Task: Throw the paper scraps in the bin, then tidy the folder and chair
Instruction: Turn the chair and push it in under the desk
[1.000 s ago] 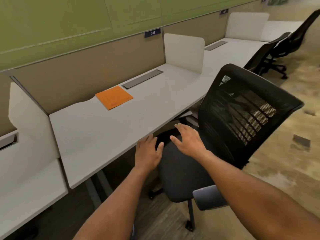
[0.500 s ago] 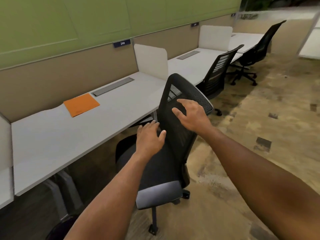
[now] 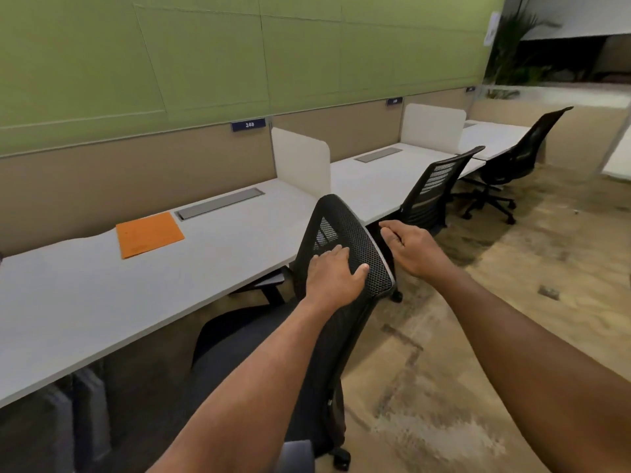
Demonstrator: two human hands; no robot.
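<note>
The black mesh office chair [image 3: 345, 227] stands at the white desk [image 3: 85, 302], its seat partly under the desk edge and its back turned toward me. My left hand [image 3: 333, 276] grips the top of the backrest, fingers over the front and thumb on the rear mesh. My right hand [image 3: 409, 245] hovers just right of the backrest's edge, fingers loosely curled and holding nothing. An orange folder [image 3: 148, 233] lies flat near the back of the desk, left of a grey cable hatch [image 3: 218, 203]. No bin or paper scraps are in view.
A white divider [image 3: 300, 158] separates this desk from the one to its right. Two more black chairs [image 3: 433, 186] [image 3: 519, 155] stand at the desks further right. Beige floor stretches to the right. Desk legs and panels [image 3: 85, 404] sit under the desk at lower left.
The chair has swung so its back faces me and its seat sits closer under the desk. My left hand moved up onto the backrest top. My right hand came off the backrest.
</note>
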